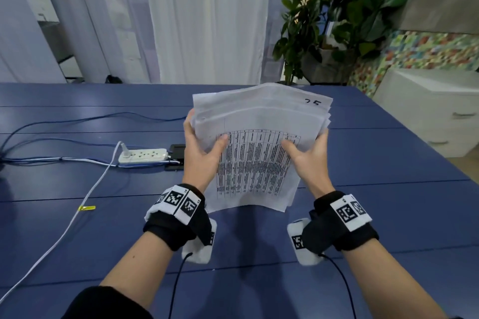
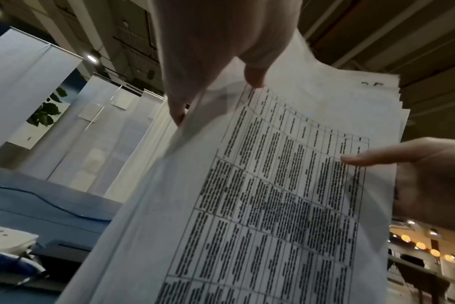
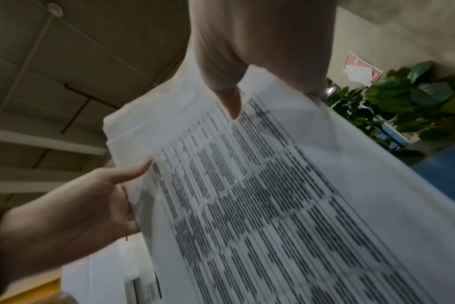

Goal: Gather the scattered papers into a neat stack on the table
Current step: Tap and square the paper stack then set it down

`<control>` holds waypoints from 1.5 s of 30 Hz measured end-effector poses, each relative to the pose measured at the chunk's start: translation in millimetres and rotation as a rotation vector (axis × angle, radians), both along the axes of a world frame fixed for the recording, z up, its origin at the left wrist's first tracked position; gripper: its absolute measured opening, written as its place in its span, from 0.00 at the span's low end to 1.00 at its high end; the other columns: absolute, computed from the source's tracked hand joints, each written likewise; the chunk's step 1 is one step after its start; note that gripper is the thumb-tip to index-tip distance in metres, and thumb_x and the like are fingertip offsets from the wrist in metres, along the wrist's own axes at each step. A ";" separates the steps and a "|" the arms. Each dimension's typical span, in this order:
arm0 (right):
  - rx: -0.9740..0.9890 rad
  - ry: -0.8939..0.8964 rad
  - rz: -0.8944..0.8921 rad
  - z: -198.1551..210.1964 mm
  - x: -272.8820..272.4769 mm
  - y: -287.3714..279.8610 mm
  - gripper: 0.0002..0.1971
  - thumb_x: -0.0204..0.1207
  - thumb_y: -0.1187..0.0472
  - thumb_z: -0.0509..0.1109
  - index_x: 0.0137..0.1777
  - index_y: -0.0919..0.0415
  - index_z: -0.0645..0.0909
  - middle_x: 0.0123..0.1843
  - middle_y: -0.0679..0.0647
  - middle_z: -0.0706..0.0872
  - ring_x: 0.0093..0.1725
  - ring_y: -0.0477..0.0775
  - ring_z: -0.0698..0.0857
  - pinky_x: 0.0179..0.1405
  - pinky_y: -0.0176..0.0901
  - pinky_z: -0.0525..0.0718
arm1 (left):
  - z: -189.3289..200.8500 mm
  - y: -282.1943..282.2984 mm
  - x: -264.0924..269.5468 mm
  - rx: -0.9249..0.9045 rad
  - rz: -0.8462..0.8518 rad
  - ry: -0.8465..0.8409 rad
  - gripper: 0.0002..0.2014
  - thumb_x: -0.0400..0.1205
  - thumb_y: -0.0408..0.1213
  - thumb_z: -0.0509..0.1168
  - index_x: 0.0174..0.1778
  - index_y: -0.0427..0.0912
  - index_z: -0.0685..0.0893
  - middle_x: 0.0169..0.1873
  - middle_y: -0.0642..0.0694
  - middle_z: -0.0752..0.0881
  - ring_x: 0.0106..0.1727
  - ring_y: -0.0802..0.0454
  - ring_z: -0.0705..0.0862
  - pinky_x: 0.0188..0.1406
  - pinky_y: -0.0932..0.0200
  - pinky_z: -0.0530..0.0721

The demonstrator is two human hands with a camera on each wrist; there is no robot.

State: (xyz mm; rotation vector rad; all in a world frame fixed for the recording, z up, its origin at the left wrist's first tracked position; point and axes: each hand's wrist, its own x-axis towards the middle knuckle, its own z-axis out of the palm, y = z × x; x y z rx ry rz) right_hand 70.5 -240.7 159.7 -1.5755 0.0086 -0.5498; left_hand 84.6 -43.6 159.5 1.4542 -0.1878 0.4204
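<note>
Two hands grip one sheaf of papers (image 1: 256,153) above the table (image 1: 363,202): the left hand (image 1: 202,153) clasps its left edge, the right hand (image 1: 308,155) its right edge, thumbs on the front sheet. Left of the left hand lie a power strip (image 1: 142,156), a black device (image 1: 177,156) and trailing cables (image 1: 77,215). The front sheet bears a printed grid; the sheets' top edges are fanned and uneven. Bare blue tabletop spreads below and to the right.

Printed white papers (image 1: 255,158), fanned unevenly, stand tilted above the blue table (image 1: 363,189).
</note>
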 end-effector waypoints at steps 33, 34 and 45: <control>0.074 0.295 0.043 -68.4 12.3 4.4 0.08 0.82 0.68 0.61 0.58 0.58 0.69 0.51 0.43 0.80 0.54 0.45 0.81 0.50 0.26 0.80 | -71.7 -12.1 11.3 0.044 -0.100 0.360 0.15 0.81 0.32 0.64 0.61 0.46 0.71 0.50 0.57 0.82 0.50 0.65 0.81 0.51 0.70 0.78; 0.079 0.299 0.015 -71.9 13.4 3.8 0.06 0.82 0.68 0.61 0.55 0.58 0.71 0.50 0.46 0.81 0.55 0.50 0.80 0.52 0.32 0.79 | -72.6 -12.8 10.1 0.031 -0.089 0.365 0.14 0.82 0.31 0.63 0.62 0.45 0.71 0.51 0.57 0.82 0.51 0.65 0.81 0.53 0.69 0.78; 0.166 0.138 0.036 -41.1 -1.6 0.3 0.18 0.83 0.69 0.59 0.67 0.50 0.68 0.53 0.34 0.77 0.61 0.42 0.78 0.68 0.39 0.73 | -41.8 -14.4 6.0 -0.015 -0.072 0.195 0.15 0.85 0.25 0.53 0.54 0.53 0.68 0.47 0.63 0.78 0.41 0.83 0.81 0.42 0.83 0.76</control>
